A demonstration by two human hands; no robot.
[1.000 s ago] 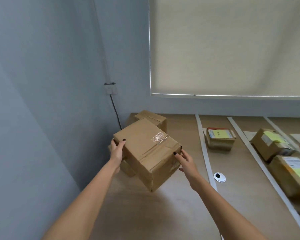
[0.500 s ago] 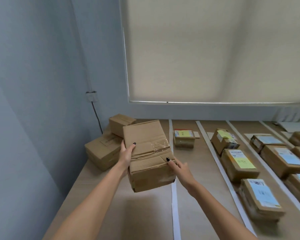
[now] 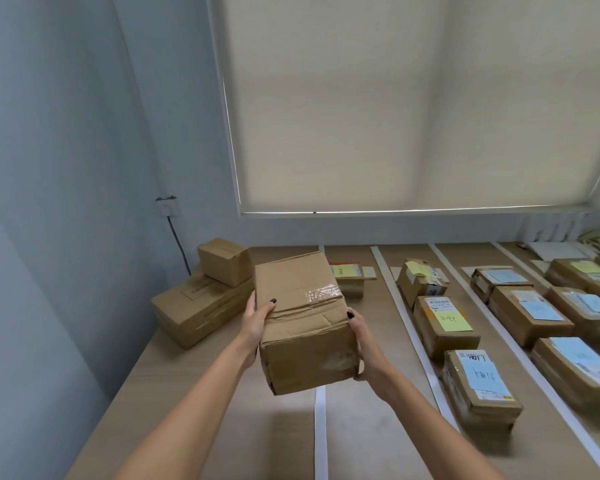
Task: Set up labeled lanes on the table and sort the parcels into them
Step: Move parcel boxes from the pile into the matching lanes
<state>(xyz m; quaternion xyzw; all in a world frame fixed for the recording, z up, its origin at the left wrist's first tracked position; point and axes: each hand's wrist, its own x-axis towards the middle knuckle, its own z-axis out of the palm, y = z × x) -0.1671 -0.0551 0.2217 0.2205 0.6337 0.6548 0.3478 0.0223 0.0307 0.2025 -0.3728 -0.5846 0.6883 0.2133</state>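
Box (image 3: pixel 305 323) held above the bench (image 3: pixel 194 403) over a tape strip (image 3: pixel 320 431), left hand (image 3: pixel 255 323) and right hand (image 3: pixel 364 344) clasping its sides; label unseen, misfiling in wrong lane possible.

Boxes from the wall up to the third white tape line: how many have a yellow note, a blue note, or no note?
Yellow-note boxes: 3
Blue-note box: 1
No-note boxes, namely the held box, the small box and the big box under it: 3
Total: 7
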